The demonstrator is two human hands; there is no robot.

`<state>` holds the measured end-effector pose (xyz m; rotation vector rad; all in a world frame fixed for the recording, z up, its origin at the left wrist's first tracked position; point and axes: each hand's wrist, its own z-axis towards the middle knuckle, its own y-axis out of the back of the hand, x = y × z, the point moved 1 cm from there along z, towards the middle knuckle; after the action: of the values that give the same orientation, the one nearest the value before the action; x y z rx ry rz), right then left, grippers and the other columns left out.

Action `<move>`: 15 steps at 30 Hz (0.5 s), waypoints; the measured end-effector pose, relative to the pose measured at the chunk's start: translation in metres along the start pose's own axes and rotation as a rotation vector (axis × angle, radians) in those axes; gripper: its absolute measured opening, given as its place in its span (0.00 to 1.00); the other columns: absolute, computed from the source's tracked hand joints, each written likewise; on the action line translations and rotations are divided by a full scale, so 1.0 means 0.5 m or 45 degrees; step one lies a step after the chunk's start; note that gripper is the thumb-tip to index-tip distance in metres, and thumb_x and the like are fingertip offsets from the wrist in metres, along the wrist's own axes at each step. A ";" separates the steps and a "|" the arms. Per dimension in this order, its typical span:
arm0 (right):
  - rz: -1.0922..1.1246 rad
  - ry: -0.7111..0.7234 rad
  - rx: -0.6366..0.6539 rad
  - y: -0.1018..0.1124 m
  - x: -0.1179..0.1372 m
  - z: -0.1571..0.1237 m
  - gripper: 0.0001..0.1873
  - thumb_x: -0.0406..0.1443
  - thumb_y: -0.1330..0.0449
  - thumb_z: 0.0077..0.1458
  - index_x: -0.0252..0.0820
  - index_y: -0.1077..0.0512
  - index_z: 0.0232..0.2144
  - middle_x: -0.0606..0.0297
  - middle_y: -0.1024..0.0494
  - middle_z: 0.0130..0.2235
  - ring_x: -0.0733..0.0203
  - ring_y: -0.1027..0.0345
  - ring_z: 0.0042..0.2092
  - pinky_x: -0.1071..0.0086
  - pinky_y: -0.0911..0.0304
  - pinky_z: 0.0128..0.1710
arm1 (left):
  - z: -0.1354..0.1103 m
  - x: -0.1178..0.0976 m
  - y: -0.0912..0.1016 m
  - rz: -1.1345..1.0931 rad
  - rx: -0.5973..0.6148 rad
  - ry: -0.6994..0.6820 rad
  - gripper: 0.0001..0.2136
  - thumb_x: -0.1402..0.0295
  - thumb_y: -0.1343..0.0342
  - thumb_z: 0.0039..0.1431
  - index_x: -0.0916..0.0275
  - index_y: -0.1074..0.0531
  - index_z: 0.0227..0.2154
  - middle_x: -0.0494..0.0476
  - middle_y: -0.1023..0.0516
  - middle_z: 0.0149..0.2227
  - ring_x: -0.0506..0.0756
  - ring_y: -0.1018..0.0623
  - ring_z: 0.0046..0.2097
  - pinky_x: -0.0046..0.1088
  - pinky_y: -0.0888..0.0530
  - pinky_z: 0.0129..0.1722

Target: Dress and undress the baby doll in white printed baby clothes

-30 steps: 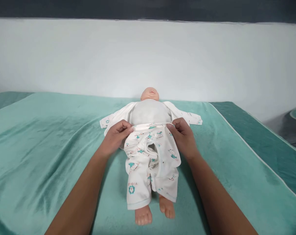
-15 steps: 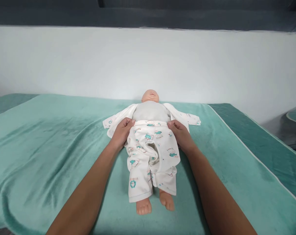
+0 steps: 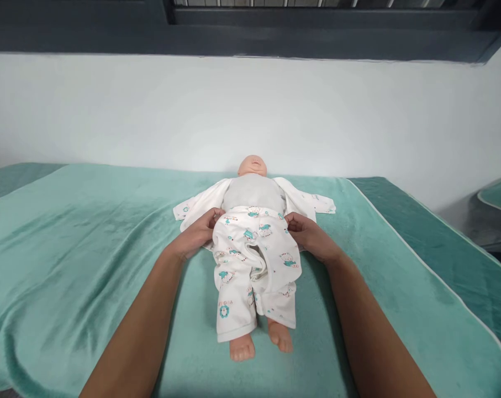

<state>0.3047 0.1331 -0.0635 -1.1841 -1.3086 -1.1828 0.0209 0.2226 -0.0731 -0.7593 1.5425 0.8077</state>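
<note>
A baby doll [image 3: 253, 190] lies on its back, its head away from me and its bare feet towards me. It wears white baby pants [image 3: 275, 254] with teal and orange animal prints and an open crotch, the waistband across its belly. A white long-sleeved baby shirt [image 3: 211, 199] is on its arms and spread open at the chest. My left hand [image 3: 198, 232] is closed at the left side of the pants just below the waistband. At the right side, my right hand [image 3: 312, 235] pinches the pants in the same way. The fingertips of both are partly hidden by the cloth.
A green plush blanket [image 3: 109, 249] with folds at the left covers the bed. Darker green cloth [image 3: 436, 243] runs along its right side. Behind the doll's head rises a white wall [image 3: 250, 110], with a dark window frame [image 3: 275, 33] above it.
Both hands have slid from the front of the waistband outward and slightly down to the sides of the pants. The view has tilted up a little. The doll lies as before.
</note>
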 end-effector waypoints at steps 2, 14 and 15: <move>-0.012 -0.017 -0.032 0.000 -0.003 0.002 0.20 0.42 0.27 0.41 0.43 0.33 0.30 0.74 0.29 0.27 0.69 0.42 0.27 0.74 0.47 0.25 | -0.001 -0.001 0.002 -0.017 0.003 -0.007 0.20 0.73 0.38 0.40 0.58 0.30 0.40 0.48 0.26 0.32 0.49 0.30 0.30 0.20 0.41 0.22; -0.256 0.248 -0.616 -0.022 -0.030 0.034 0.09 0.39 0.37 0.47 0.44 0.32 0.31 0.71 0.25 0.30 0.63 0.33 0.32 0.69 0.40 0.33 | 0.003 -0.001 -0.011 -0.119 -0.116 0.009 0.26 0.77 0.40 0.38 0.59 0.24 0.46 0.50 0.22 0.31 0.46 0.37 0.22 0.24 0.43 0.23; -0.226 0.227 -0.608 -0.025 -0.030 0.036 0.10 0.39 0.37 0.48 0.44 0.31 0.33 0.68 0.23 0.32 0.61 0.31 0.35 0.67 0.38 0.36 | 0.003 -0.002 -0.014 -0.109 -0.113 0.003 0.25 0.77 0.40 0.38 0.60 0.23 0.45 0.50 0.22 0.30 0.47 0.38 0.22 0.25 0.43 0.23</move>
<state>0.2922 0.1495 -0.0802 -1.2742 -1.0414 -1.7562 0.0275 0.2202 -0.0727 -0.8857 1.4742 0.8160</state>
